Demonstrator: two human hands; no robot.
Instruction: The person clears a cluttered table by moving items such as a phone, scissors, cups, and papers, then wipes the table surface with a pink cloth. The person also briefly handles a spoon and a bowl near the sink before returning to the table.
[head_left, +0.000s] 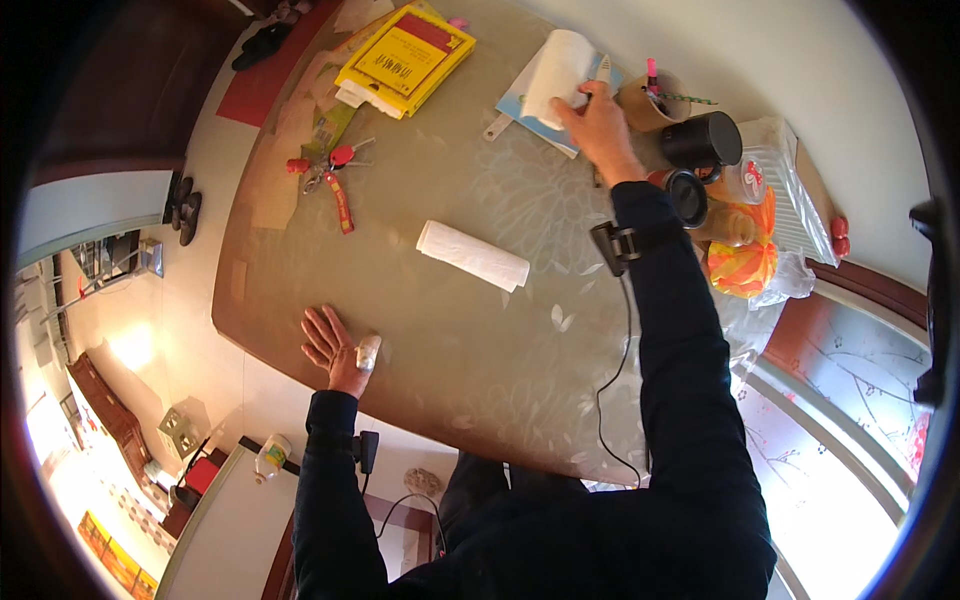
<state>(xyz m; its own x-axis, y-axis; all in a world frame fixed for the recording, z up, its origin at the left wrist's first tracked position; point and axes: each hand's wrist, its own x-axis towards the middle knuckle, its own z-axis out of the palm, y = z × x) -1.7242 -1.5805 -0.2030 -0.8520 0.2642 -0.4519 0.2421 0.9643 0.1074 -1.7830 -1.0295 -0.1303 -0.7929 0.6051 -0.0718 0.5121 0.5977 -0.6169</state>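
My right hand (602, 135) reaches to the far right of the table, its thumb and fingers at the near end of a white paper roll (559, 67). Whether the fingers grip the roll cannot be made out. A pale, pointed tool handle (604, 67) shows just beyond the fingertips. Beneath the roll lies a light-blue booklet (514, 96). My left hand (334, 349) rests on the near left edge, palm down and fingers spread, with a whitish wrap (367, 352) on the thumb. A folded strip of white paper (474, 255) lies mid-table, apart from both hands.
The table (450, 360) has a clear patterned cover. A yellow box (405, 56) and a key bunch (339, 169) lie at the left. Along the right wall stand a pen holder (649, 105), a black mug (701, 140), jars (724, 225) and an orange-yellow bag (742, 262). A cable (626, 360) hangs from my right wrist.
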